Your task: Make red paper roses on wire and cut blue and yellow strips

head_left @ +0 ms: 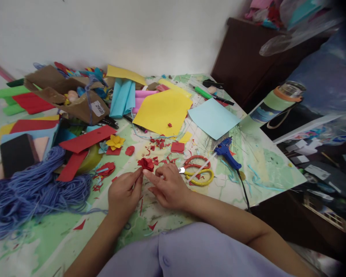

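Near the middle of the table, a small red paper flower (pixel 145 164) with ruffled petals is pinched from below by my left hand (pixel 123 193). My right hand (pixel 170 187) is beside it with the index finger stretched out, its tip touching or very close to the lower edge of the flower. The other right fingers are loosely bent and grip nothing that I can see. Just right of that hand lie scissors (pixel 207 183) with red and yellow handles, their blades partly hidden. Red paper scraps (pixel 159 143) are scattered behind the flower.
A blue glue gun (pixel 228 154) with a cord lies right of the scissors. Yellow (pixel 163 109) and light blue (pixel 214 118) paper sheets lie behind. Blue yarn (pixel 43 192), a brown paper bag (pixel 66 94) and a yellow paper flower (pixel 115 142) are left. A bottle (pixel 266 105) stands right.
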Motion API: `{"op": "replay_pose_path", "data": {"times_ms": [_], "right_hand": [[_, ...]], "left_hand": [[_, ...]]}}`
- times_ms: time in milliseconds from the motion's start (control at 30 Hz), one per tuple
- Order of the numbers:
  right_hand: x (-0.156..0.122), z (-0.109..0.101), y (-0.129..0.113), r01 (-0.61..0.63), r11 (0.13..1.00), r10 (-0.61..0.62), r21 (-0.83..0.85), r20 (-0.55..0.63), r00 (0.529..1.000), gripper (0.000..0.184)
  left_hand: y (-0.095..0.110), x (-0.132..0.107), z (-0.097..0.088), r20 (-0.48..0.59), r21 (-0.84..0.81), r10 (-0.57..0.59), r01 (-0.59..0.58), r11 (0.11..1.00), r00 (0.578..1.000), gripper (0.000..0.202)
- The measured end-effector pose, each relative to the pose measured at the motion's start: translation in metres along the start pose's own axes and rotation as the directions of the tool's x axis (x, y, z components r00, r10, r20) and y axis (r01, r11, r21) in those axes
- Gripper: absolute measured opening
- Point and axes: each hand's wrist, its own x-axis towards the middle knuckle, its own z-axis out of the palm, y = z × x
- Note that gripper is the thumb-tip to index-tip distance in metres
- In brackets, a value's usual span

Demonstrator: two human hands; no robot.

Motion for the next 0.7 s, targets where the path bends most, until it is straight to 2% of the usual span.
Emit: {"op": "replay_pose_path", "data": {"times_ms": [233,467,700], "right_hand": [[-0.0003,-0.0002,-0.0002,-0.014,1.000,0.014,0.004,0.023,1.000,0.082],[0.0002,-0.0014,0.0000,-0.022,1.000,0.023,-0.013,0.035,0.999,0.081],[0.0008,-0.0015,-0.0003,-0.017,1.000,0.017,0.010,0.005,1.000,0.078]], "left_hand": [[0.0010,0.0001,-0.0009,-0.002,-0.031,-0.002,0.002,1.000,1.000,0.024],[0.0014,0.0011,-0.0020,0.003,-0.002,0.045,-0.045,0.999,0.999,0.024],[0.0010,0.0013,-0.0018,-0.005,-0.007,0.042,-0.042,0.999,0.999,0.024]]}}
